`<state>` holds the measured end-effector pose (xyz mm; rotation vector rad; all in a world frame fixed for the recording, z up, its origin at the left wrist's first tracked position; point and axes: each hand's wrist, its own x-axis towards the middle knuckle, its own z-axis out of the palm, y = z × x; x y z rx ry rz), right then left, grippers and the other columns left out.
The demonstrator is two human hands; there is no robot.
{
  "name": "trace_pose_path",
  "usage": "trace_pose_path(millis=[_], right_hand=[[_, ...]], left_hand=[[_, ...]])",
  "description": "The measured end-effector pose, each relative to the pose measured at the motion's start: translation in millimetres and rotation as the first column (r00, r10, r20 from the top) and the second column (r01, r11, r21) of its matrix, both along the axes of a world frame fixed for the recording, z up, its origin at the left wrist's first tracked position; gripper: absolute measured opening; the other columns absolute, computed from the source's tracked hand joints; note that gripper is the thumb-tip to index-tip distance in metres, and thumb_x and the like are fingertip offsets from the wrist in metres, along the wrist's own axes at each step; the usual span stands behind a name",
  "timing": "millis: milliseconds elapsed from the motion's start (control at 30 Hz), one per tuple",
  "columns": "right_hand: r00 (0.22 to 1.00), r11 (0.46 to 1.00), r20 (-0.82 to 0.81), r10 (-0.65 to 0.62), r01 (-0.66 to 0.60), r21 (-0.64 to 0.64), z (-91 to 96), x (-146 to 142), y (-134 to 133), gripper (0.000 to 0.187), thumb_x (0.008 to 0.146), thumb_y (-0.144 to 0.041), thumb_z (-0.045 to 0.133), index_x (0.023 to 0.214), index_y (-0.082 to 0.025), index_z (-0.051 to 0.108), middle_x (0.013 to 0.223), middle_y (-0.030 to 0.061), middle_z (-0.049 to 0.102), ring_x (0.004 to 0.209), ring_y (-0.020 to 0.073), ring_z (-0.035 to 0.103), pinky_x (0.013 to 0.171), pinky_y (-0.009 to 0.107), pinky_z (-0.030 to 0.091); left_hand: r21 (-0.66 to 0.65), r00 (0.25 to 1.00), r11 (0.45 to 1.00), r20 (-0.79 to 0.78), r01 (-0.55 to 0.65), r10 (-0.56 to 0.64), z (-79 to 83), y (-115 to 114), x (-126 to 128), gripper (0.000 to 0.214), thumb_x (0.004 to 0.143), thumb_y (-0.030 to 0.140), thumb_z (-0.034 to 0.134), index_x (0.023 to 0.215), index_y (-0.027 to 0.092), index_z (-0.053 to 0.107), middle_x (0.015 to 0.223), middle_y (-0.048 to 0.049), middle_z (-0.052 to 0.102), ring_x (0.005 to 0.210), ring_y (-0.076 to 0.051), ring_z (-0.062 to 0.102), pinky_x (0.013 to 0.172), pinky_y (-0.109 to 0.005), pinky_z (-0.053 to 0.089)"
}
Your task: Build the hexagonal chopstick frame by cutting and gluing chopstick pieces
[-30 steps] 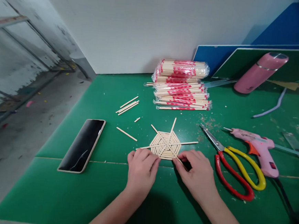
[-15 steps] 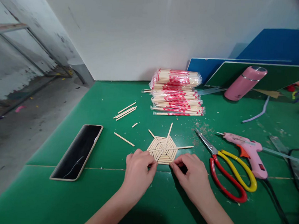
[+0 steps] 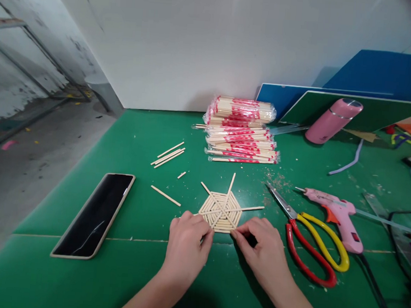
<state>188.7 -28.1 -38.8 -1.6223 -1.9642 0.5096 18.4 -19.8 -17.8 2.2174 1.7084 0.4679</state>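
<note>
A hexagonal web of wooden sticks [image 3: 220, 211] lies flat on the green table, with rings of short pieces over crossing spokes that jut past its edge. At its near left corner my left hand [image 3: 188, 240] is closed, thumb and forefinger pinched at one end of the nearest short wooden stick [image 3: 222, 231]. My right hand [image 3: 260, 241] pinches the other end of that stick at the near right corner. The fingertips hide both stick ends. Right of the web lie scissors [image 3: 308, 243] with one red and one yellow handle.
A pink glue gun [image 3: 339, 214] lies beyond the scissors, its cord trailing toward me. Wrapped chopsticks [image 3: 243, 131] are piled at the back, near a pink bottle [image 3: 332, 122]. Loose cut sticks [image 3: 169, 157] and a phone [image 3: 95, 216] lie to the left.
The view has shifted slightly, so the table's things sit a little lower in it. Both hands stay at the web's near edge, pinching as before.
</note>
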Motion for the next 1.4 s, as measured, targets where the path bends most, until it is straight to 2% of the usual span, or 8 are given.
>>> trace_pose_path(millis=[300,400,500,633,767,933,1200,1400], right_hand=[[0.999,0.998,-0.008,-0.032,0.032,0.046,-3.4,-1.6,-2.1,0.018,0.078,-0.031,0.052,0.063,-0.020,0.058,0.062,-0.0006,0.057,0.063,0.0146,0.049,0.060,0.027,0.031],[0.997,0.996,-0.025,-0.070,0.071,0.058,-4.4,-3.3,-4.0,0.014,0.076,-0.031,0.054,0.069,-0.020,0.058,0.063,-0.0002,0.057,0.064,0.0154,0.050,0.060,0.028,0.033],[0.993,0.993,-0.062,-0.105,0.108,0.056,-5.5,-2.6,-5.3,0.014,0.073,-0.032,0.056,0.079,-0.019,0.056,0.064,0.0001,0.056,0.063,0.0158,0.051,0.059,0.028,0.037],[0.981,0.989,-0.140,-0.133,0.142,0.053,-7.7,3.7,-5.3,0.017,0.078,-0.030,0.050,0.089,-0.018,0.051,0.070,0.0020,0.057,0.067,0.0148,0.054,0.063,0.027,0.044],[0.981,0.990,-0.153,-0.115,0.126,0.062,-5.3,10.9,-4.9,0.018,0.078,-0.027,0.050,0.093,-0.017,0.048,0.077,0.0038,0.059,0.070,0.0149,0.056,0.066,0.028,0.046],[0.998,0.997,-0.053,0.021,-0.017,0.071,7.1,11.2,-6.7,0.017,0.074,-0.022,0.055,0.091,-0.020,0.055,0.085,0.0033,0.061,0.081,0.0171,0.053,0.071,0.030,0.043],[0.992,0.993,0.088,0.087,-0.093,0.073,6.3,4.9,-4.7,0.015,0.081,-0.024,0.049,0.084,-0.021,0.063,0.075,0.0039,0.057,0.073,0.0161,0.048,0.064,0.028,0.038],[0.978,0.987,0.154,0.139,-0.149,0.059,6.2,6.7,1.1,0.016,0.082,-0.022,0.048,0.081,-0.023,0.064,0.070,0.0023,0.055,0.068,0.0148,0.045,0.061,0.027,0.035]], left_hand=[[0.086,1.000,0.996,0.013,0.004,-0.005,-0.5,-4.0,-0.5,0.021,0.076,0.018,0.050,0.056,0.019,0.058,0.062,-0.0015,0.060,0.067,-0.018,0.047,0.058,-0.031,0.027],[0.134,0.999,0.991,0.034,0.011,-0.015,-1.3,-7.3,-2.3,0.011,0.074,0.020,0.052,0.070,0.020,0.063,0.066,-0.0020,0.062,0.070,-0.019,0.049,0.060,-0.032,0.029],[0.224,0.997,0.974,0.074,-0.012,-0.005,-1.4,-9.0,-12.4,0.016,0.075,0.021,0.053,0.087,0.019,0.062,0.069,-0.0025,0.064,0.073,-0.020,0.051,0.062,-0.032,0.031],[0.345,0.996,0.938,0.091,-0.033,0.001,0.8,-5.7,-33.9,0.014,0.077,0.020,0.051,0.085,0.017,0.062,0.073,-0.0041,0.064,0.074,-0.019,0.051,0.066,-0.034,0.034],[0.418,0.990,0.902,0.035,0.109,-0.135,4.5,-0.2,-37.9,0.014,0.078,0.017,0.050,0.084,0.018,0.063,0.078,-0.0043,0.063,0.080,-0.020,0.051,0.073,-0.036,0.035],[0.295,0.925,0.878,-0.176,0.376,-0.337,3.1,4.2,-16.1,0.015,0.081,0.020,0.046,0.089,0.018,0.059,0.083,-0.0038,0.061,0.084,-0.020,0.051,0.078,-0.039,0.034],[0.308,0.883,0.839,-0.293,0.449,-0.366,-22.1,6.7,-15.8,0.013,0.080,0.012,0.046,0.084,0.015,0.057,0.075,-0.0033,0.056,0.075,-0.018,0.047,0.074,-0.037,0.035],[0.317,0.878,0.827,-0.281,0.465,-0.387,-25.3,8.6,-14.0,0.015,0.080,0.010,0.043,0.074,0.014,0.057,0.069,-0.0040,0.053,0.067,-0.017,0.044,0.065,-0.033,0.036]])
